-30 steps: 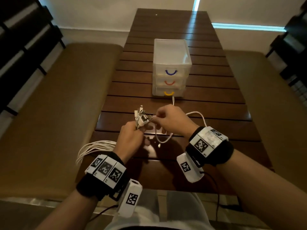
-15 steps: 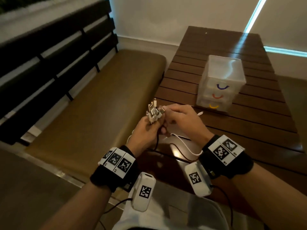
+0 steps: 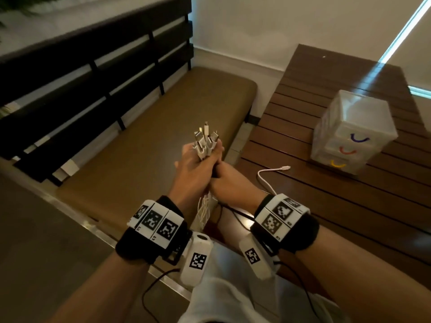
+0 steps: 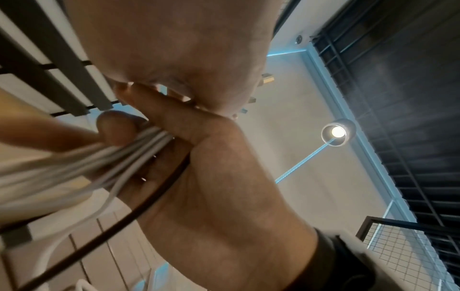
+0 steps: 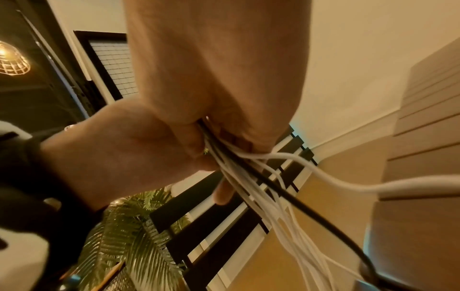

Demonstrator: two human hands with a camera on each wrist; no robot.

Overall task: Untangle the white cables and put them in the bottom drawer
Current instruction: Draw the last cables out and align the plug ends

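Observation:
My left hand (image 3: 197, 160) grips a bundle of white cables (image 3: 205, 142) upright, with several plugs sticking out above the fist. Directly below it, my right hand (image 3: 225, 181) grips the same cords, which hang down between my wrists. The right wrist view shows the white cables (image 5: 251, 189) and one black cable (image 5: 301, 208) leaving the two fists together. One white cable end (image 3: 285, 168) lies on the table. The translucent drawer unit (image 3: 354, 122) stands at the right; its bottom drawer (image 3: 337, 164), with a yellow handle, is closed.
The slatted wooden table (image 3: 349, 217) is on my right. A brown cushioned bench (image 3: 144, 155) with a dark slatted backrest (image 3: 81, 89) runs along the left. Both hands hover over the gap between bench and table. A green plant (image 5: 129, 240) shows behind the bench.
The view has swung left. My hands have lifted the bundle up and left, off the table. My right hand has left the plugs and now grips the cords under the left fist.

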